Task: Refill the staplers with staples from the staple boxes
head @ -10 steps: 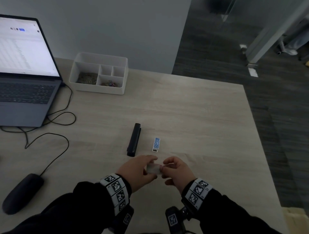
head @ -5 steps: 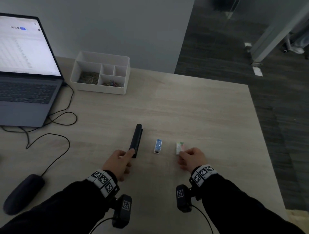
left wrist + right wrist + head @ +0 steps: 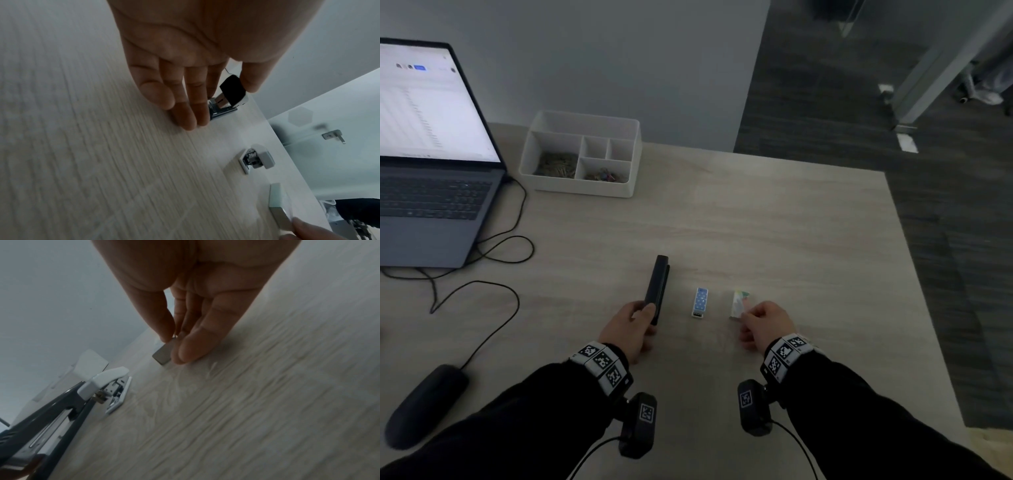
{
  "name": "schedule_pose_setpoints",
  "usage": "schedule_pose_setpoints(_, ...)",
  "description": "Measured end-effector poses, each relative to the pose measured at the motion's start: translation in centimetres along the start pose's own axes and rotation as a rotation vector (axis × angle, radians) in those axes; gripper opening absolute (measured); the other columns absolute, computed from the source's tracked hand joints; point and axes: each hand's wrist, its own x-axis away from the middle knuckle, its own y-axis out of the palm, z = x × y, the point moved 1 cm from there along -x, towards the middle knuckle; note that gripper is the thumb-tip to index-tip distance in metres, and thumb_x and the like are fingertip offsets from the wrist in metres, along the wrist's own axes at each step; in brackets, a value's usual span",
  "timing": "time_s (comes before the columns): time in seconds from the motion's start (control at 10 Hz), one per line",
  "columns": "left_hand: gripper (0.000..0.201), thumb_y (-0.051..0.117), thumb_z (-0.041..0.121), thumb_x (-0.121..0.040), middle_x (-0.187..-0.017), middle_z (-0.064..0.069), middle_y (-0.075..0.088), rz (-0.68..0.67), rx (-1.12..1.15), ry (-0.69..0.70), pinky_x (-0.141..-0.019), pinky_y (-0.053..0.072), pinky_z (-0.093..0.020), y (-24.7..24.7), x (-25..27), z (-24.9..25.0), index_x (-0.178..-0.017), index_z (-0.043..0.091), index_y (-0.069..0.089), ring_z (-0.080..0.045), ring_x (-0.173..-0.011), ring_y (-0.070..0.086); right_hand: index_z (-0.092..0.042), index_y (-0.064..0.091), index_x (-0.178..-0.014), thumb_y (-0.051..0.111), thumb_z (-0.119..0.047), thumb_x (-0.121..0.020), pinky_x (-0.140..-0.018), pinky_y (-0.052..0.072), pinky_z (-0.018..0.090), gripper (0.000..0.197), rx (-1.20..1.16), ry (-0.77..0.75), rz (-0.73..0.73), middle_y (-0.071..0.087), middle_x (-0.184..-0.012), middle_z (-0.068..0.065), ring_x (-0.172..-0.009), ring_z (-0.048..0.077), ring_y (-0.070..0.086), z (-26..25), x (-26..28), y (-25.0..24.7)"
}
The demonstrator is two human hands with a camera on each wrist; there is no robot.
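A long black stapler (image 3: 658,287) lies on the table, pointing away from me. My left hand (image 3: 645,313) grips its near end, thumb on top and fingers (image 3: 185,113) down its side. To its right lies a small blue-and-white stapler (image 3: 700,302), untouched. Further right, a small staple box (image 3: 739,301) rests on the table, its near end pinched by my right hand (image 3: 744,317) between thumb and fingers (image 3: 191,352). The wrist views show the black stapler's metal end (image 3: 228,97) and the box (image 3: 162,354) low against the wood.
A white desk organiser (image 3: 582,154) with clips stands at the back. An open laptop (image 3: 431,171), its cables (image 3: 493,260) and a dark mouse (image 3: 424,404) fill the left side. The table's right edge (image 3: 914,274) drops to dark carpet.
A second ago both hands held the staple box together near me. The right hand has since carried it to the right of the small stapler, and the left hand has gone to the black stapler.
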Motion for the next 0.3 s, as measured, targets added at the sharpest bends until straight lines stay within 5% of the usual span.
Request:
schedule_pose_setpoints(0.2, 0.05, 0.048, 0.049, -0.095, -0.098, -0.006, 0.069, 0.032, -0.076, 0.001, -0.049, 0.045, -0.025, -1.6, 1.0, 0.6, -0.138, 0.023, 0.042, -0.024, -0.07, 0.065, -0.007, 0.06, -0.084, 0.06, -0.02, -0.091, -0.047, 0.049, 0.029, 0.015, -0.019, -0.068, -0.03, 0.066, -0.071, 0.012, -0.054, 0.022, 0.058, -1.3, 2.0, -1.8)
schedule_pose_setpoints(0.3, 0.041, 0.05, 0.042, -0.096, -0.104, -0.003, 0.068, 0.034, -0.101, 0.064, -0.056, 0.047, -0.029, -2.8, 2.1, 1.4, -0.132, 0.022, 0.047, -0.024, -0.078, 0.067, -0.008, 0.063, -0.088, 0.058, -0.022, -0.093, -0.049, 0.047, 0.029, 0.015, -0.011, -0.151, -0.04, 0.07, -0.077, 0.008, -0.058, 0.019, 0.059, -2.8, 3.9, -3.0)
